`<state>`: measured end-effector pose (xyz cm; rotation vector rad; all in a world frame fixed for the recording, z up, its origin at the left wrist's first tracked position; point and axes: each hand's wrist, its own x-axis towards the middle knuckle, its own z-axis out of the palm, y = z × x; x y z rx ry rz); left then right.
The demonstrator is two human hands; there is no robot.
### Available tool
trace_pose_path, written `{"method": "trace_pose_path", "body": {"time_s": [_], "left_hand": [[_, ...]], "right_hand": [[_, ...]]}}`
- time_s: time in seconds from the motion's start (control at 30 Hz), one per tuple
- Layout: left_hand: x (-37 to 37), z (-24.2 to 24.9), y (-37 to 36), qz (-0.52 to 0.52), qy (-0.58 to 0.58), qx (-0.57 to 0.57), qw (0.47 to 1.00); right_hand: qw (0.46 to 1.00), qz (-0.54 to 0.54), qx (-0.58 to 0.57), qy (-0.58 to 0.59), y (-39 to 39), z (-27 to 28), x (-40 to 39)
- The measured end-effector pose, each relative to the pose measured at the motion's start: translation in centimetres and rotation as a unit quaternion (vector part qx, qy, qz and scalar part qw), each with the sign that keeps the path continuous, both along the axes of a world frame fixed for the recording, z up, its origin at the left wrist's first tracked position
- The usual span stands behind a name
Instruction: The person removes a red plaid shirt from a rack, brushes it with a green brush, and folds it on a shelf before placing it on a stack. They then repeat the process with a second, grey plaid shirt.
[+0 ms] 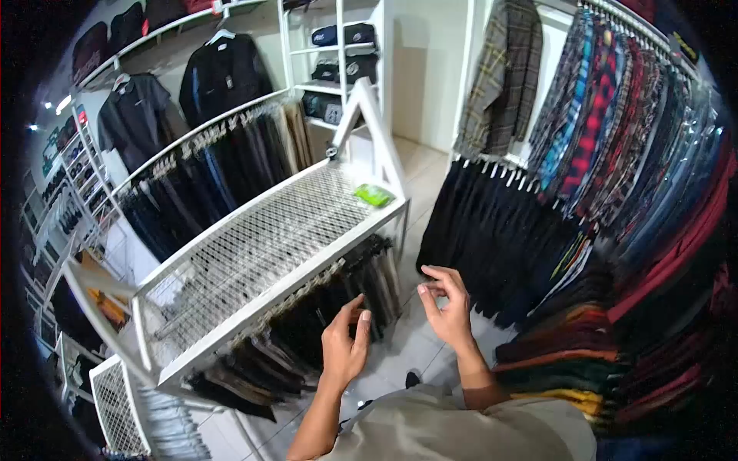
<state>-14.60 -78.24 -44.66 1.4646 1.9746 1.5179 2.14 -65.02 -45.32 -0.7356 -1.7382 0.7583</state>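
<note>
My left hand [346, 343] is raised in front of my body, thumb and fingers apart, with nothing in it. It is nearest to the dark trousers [304, 323] hanging under a white mesh rack [269, 230]. Level with it, my right hand [448, 309] is also empty, its fingers loosely bent and apart from the thumb. In the view it lies close to a row of black trousers [480, 238] on hangers. A bright green packet [373, 195] rests on the far right end of the mesh top, away from both hands.
Patterned shirts [600, 115] hang along the right wall above folded or hanging coloured clothes [561, 369]. More trousers [207, 177] hang behind the mesh rack. White shelves [338, 50] at the back hold caps. Tiled floor [423, 165] runs between the racks.
</note>
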Motion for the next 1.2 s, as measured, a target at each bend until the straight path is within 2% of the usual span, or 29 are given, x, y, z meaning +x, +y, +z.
{"method": "trace_pose_path", "body": {"time_s": [0.2,0.37,0.43,0.57,0.7,0.77,0.83,0.97,1.07,1.2], "left_hand": [[5.6,1.3,12.9,-0.113,-0.029,-0.011,0.993],[8.5,4.5,20.8,-0.156,-0.004,0.017,0.988],[9.2,5.7,24.1,-0.183,-0.008,0.066,0.981],[10.5,11.9,29.2,-0.226,0.032,0.079,0.97],[11.7,18.0,36.4,-0.305,0.076,0.182,0.932],[12.2,22.8,38.7,-0.31,0.092,0.136,0.937],[12.6,24.8,43.4,-0.317,0.118,0.249,0.908],[12.6,30.1,50.9,-0.275,0.21,0.296,0.89],[11.8,33.5,57.0,-0.24,0.249,0.368,0.863],[10.2,38.2,63.5,-0.188,0.248,0.402,0.861]], "right_hand": [[0.997,-0.07,0.001,0.012,8.9,0.9,7.9],[0.995,-0.099,-0.003,0.004,15.0,3.8,13.0],[0.995,-0.096,0.022,0.011,17.2,5.3,14.2],[0.996,-0.074,0.038,0.037,20.9,9.0,15.4],[0.994,-0.047,0.052,0.081,26.8,14.0,16.4],[0.993,-0.043,0.061,0.087,29.4,17.6,16.3],[0.992,-0.021,0.084,0.097,32.0,20.4,16.2],[0.986,-0.044,0.159,0.031,37.7,25.8,16.5],[0.957,-0.154,0.235,-0.077,40.9,30.3,16.5],[0.897,-0.225,0.345,-0.162,46.0,36.0,15.3]]}}
